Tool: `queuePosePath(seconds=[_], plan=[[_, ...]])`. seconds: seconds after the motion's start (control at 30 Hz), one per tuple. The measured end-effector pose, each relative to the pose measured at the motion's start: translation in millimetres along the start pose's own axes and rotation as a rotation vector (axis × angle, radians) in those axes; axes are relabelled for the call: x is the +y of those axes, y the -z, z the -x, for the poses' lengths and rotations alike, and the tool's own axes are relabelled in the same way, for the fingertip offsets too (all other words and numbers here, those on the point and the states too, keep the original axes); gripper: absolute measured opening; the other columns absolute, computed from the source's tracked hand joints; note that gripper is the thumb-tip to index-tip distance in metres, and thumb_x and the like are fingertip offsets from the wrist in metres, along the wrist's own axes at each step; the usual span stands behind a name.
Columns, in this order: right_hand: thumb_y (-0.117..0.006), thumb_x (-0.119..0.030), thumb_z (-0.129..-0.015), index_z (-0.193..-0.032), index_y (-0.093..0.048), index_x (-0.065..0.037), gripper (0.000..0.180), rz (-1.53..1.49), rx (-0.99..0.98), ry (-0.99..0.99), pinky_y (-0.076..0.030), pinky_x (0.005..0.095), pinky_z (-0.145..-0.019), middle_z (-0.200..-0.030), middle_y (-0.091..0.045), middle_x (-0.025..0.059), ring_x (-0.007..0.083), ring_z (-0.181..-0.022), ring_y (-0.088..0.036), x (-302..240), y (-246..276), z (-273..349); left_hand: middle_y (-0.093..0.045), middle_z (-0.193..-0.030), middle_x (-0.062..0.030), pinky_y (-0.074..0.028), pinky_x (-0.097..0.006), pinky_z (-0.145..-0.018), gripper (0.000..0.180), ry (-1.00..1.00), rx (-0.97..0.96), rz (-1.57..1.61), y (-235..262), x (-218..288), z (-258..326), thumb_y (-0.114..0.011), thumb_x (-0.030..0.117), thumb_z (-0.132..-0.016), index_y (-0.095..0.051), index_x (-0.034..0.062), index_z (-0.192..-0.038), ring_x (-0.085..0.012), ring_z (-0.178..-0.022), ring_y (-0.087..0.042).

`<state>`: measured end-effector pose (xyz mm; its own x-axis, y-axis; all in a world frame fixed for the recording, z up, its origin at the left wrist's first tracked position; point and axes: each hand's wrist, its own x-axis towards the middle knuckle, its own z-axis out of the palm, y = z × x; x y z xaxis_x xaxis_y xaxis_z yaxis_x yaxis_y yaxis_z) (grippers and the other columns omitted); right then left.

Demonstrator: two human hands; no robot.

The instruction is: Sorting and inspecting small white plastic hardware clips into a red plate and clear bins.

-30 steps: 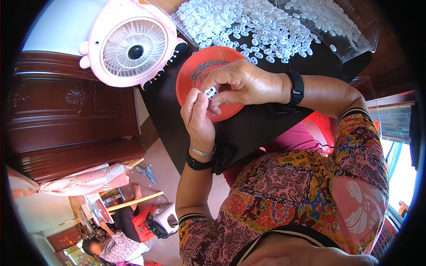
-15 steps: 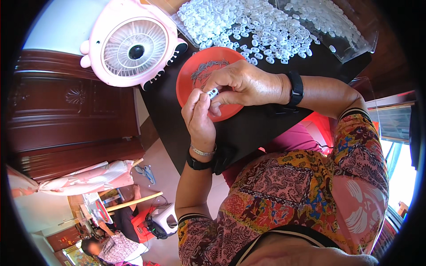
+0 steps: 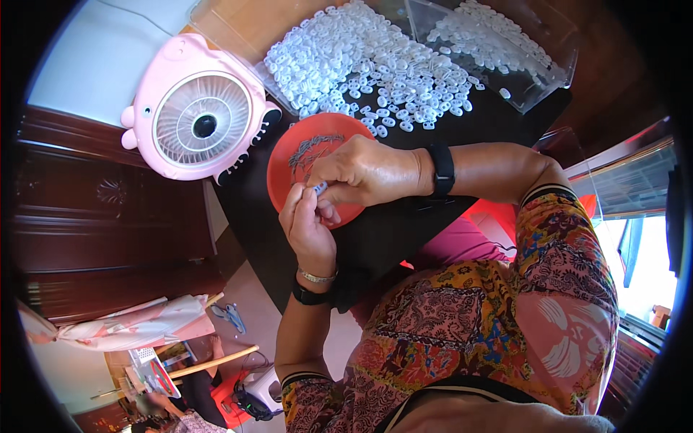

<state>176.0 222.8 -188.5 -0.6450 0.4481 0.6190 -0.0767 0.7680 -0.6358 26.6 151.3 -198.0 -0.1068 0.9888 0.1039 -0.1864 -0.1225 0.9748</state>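
Note:
My left hand (image 3: 310,229) pinches a small white oval plastic piece with dark holes (image 3: 320,188) between thumb and fingers. Against its other side are the closed fingertips of my right hand (image 3: 367,173); whatever they hold is hidden. Both hands are over the near part of a round red-orange dish (image 3: 279,162). Inside that dish lies a heap of thin grey metal pins (image 3: 307,149). Just beyond it, a large pile of matching white oval pieces (image 3: 346,54) spreads over the black table (image 3: 249,238).
A pink animal-shaped fan (image 3: 155,155) stands left of the dish. At the far right a clear plastic box (image 3: 530,101) holds more white pieces. Lower left, another person (image 3: 189,421) is near a red stool (image 3: 227,404). Blue slippers (image 3: 229,317) lie on the floor.
The whole view has shifted, so table, dish and hands appear lower and further left. My hands keep the white piece between them over the dish, with only slight finger movement.

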Motion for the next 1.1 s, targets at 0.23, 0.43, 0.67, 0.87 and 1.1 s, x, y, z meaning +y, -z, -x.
queuePosePath(seconds=[0.23, 0.43, 0.67, 0.87, 1.1], plan=[[-0.073, -0.008, -0.077, -0.096, -0.063, -0.003, 0.022, -0.026, 0.000, 0.028, -0.053, 0.0310, -0.064, -0.082, -0.066, 0.0078, 0.0220, -0.073, -0.067, 1.6, 4.6, -4.5, -0.046, -0.062, -0.0022, -0.036, -0.022, -0.051, 0.024, -0.077, 0.007, 0.011, 1.4, 0.3, -2.3, -0.044, 0.016, -0.095, -0.046, 0.0043, -0.074, -0.0093, -0.054, -0.044], [-0.078, -0.013, -0.072, -0.096, -0.062, -0.003, 0.030, -0.045, -0.020, -0.094, -0.051, 0.0297, -0.062, -0.085, -0.065, 0.0083, 0.0187, -0.070, -0.064, -3.5, 7.6, -4.0, -0.050, -0.066, -0.0047, -0.042, -0.025, -0.053, 0.020, -0.091, -0.003, -0.011, 0.5, -3.4, -5.4, -0.042, 0.016, -0.096, -0.052, 0.0010, -0.086, -0.0118, -0.055, -0.049], [-0.075, -0.015, -0.074, -0.090, -0.058, -0.004, 0.026, 0.191, -0.012, 0.072, -0.051, 0.0328, -0.061, -0.078, -0.062, 0.0071, 0.0259, -0.071, -0.064, 3.9, 4.2, -1.7, -0.049, -0.065, -0.0048, -0.041, -0.025, -0.053, 0.024, -0.092, -0.076, -0.082, 10.3, -9.2, -8.3, -0.042, 0.017, -0.095, -0.052, 0.0007, -0.081, -0.0125, -0.056, -0.049], [-0.071, -0.017, -0.077, -0.088, -0.058, -0.005, 0.021, 0.224, -0.038, 0.111, -0.051, 0.0354, -0.062, -0.078, -0.061, 0.0078, 0.0279, -0.072, -0.064, -1.4, 7.1, 0.3, -0.054, -0.066, -0.0068, -0.041, -0.026, -0.051, 0.022, -0.007, -0.046, -0.021, 2.7, -4.6, -2.0, -0.044, 0.018, -0.093, -0.053, 0.0007, -0.082, -0.0128, -0.055, -0.049], [-0.069, -0.018, -0.078, -0.080, -0.054, -0.005, 0.019, 0.225, 0.001, 0.133, -0.049, 0.0381, -0.060, -0.071, -0.058, 0.0097, 0.0295, -0.067, -0.061, -1.4, 2.2, 1.2, -0.054, -0.060, -0.0064, -0.038, -0.024, -0.042, 0.025, 0.008, 0.090, -0.122, -1.8, -3.5, 6.0, -0.040, 0.018, -0.093, -0.055, -0.0002, -0.083, -0.0126, -0.047, -0.048]])
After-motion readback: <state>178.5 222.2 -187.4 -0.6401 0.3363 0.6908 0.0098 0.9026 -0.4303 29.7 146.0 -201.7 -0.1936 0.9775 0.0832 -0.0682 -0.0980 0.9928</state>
